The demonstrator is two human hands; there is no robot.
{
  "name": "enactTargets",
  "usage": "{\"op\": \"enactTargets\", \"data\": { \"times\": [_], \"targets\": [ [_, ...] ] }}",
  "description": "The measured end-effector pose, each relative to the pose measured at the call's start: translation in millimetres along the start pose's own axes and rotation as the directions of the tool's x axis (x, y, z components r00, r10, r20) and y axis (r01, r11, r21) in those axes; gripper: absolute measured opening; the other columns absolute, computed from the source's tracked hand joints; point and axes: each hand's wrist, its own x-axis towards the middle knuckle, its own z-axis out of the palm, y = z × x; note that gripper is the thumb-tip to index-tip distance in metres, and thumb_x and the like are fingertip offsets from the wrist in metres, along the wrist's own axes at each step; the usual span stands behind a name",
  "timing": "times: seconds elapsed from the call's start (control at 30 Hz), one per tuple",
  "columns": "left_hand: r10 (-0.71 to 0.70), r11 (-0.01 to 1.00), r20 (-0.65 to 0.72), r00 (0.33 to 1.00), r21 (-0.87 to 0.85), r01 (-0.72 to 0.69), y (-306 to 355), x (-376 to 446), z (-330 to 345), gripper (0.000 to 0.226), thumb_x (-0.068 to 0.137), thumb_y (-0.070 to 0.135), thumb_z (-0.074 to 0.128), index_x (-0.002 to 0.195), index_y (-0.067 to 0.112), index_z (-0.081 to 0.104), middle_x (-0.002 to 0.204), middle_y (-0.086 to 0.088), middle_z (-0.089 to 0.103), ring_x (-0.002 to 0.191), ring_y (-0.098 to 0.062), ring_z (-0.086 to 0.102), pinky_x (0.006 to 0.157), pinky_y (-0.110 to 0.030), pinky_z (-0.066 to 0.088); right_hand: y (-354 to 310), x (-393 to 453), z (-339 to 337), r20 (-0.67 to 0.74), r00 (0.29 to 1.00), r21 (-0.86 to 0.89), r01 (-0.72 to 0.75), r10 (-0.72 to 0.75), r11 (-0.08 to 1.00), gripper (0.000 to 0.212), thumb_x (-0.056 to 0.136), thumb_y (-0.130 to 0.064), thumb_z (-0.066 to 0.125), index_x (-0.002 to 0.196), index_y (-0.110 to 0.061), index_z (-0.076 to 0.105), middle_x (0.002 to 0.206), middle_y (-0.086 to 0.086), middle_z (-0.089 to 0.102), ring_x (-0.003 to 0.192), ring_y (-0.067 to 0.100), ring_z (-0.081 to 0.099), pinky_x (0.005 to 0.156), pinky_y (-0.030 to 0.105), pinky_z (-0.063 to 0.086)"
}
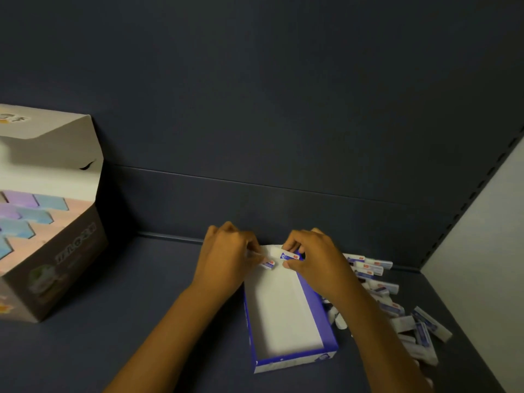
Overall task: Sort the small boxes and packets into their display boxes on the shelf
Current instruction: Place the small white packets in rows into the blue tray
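We have open shelf (119, 321) floor between the large display carton (54, 251) at far left and the blue-and-white tray (329, 333) in the middle, wide enough for a hand to pass. The tray's inside lies mostly bare behind its low walls. Our left hand (226, 256) and right hand (314, 259) crowd its far end, close against the back wall (283, 109). To the right, a loose heap of small packets (397, 307) fills the floor between the tray and the pale side panel (482, 251).
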Motion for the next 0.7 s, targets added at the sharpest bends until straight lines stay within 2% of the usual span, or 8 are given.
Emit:
{"op": "enactTargets", "data": {
  "times": [0.1,0.17,0.27,0.37,0.47,0.57,0.7],
  "targets": [
    [0.053,0.994,-0.026,0.998,0.102,-0.050,2.0,-0.4,2.3,0.032,0.073,0.056,0.071,0.081,0.024,0.071,0.085,0.007,0.067,0.092,-0.016,0.051,0.075,-0.029,0.029,-1.2,-1.3,0.6,-0.006,1.000,-0.047,0.009,-0.009,0.999,0.019,0.082,-0.030,0.072,0.096,-0.026,0.061,0.094,-0.010,0.054,0.095,0.010,0.052,0.083,0.027,0.049],
    [0.063,0.984,-0.012,0.998,0.166,-0.060,2.9,-1.0,1.8,0.027,0.078,0.050,0.070,0.085,0.024,0.072,0.096,0.005,0.064,0.097,-0.019,0.049,0.078,-0.030,0.033,-1.9,-1.6,1.7,0.010,1.000,-0.088,0.010,-0.009,0.996,0.020,0.083,-0.030,0.072,0.099,-0.024,0.061,0.104,-0.006,0.061,0.100,0.011,0.053,0.084,0.027,0.048],
    [0.030,0.974,-0.021,0.999,0.223,-0.025,-2.2,-1.8,0.9,0.016,0.081,0.039,0.071,0.090,0.026,0.074,0.107,0.003,0.059,0.103,-0.021,0.046,0.082,-0.031,0.037,-6.0,0.7,0.6,0.076,0.997,-0.176,0.012,0.002,0.984,0.026,0.085,-0.031,0.069,0.108,-0.022,0.061,0.116,0.000,0.061,0.108,0.016,0.052,0.088,0.027,0.045],
    [0.016,0.974,-0.044,0.999,0.227,-0.006,-5.4,-0.4,3.1,0.011,0.083,0.032,0.069,0.089,0.026,0.076,0.105,0.002,0.060,0.100,-0.022,0.047,0.079,-0.031,0.039,-10.8,2.7,-1.9,0.122,0.992,-0.209,-0.015,0.042,0.978,0.031,0.087,-0.032,0.067,0.114,-0.020,0.060,0.121,0.002,0.059,0.114,0.018,0.051,0.094,0.030,0.045],
    [0.001,0.975,0.009,1.000,0.224,-0.003,-4.4,2.2,9.5,0.016,0.090,0.033,0.062,0.097,0.027,0.075,0.107,0.004,0.059,0.101,-0.020,0.046,0.079,-0.028,0.037,-12.4,3.5,-2.1,0.150,0.986,-0.239,-0.031,0.068,0.970,0.034,0.088,-0.034,0.065,0.118,-0.020,0.058,0.124,0.002,0.059,0.116,0.018,0.049,0.096,0.030,0.044],
    [0.029,0.975,-0.013,1.000,0.223,-0.025,-6.3,2.9,10.1,0.014,0.088,0.027,0.064,0.096,0.025,0.075,0.104,0.002,0.062,0.100,-0.022,0.047,0.080,-0.031,0.038,-13.6,3.9,-3.7,0.159,0.984,-0.254,-0.041,0.083,0.966,0.033,0.088,-0.034,0.065,0.118,-0.020,0.059,0.125,0.002,0.058,0.118,0.018,0.048,0.096,0.029,0.042],
    [0.074,0.971,0.072,0.995,0.223,-0.089,-3.0,5.7,6.6,0.022,0.090,0.035,0.061,0.108,0.028,0.071,0.111,0.007,0.063,0.109,-0.019,0.045,0.086,-0.030,0.033,-16.8,2.4,-6.4,0.096,0.992,-0.229,-0.057,0.080,0.972,0.027,0.089,-0.031,0.064,0.114,-0.020,0.060,0.124,0.001,0.058,0.118,0.018,0.048,0.096,0.028,0.042]
  ]
}}
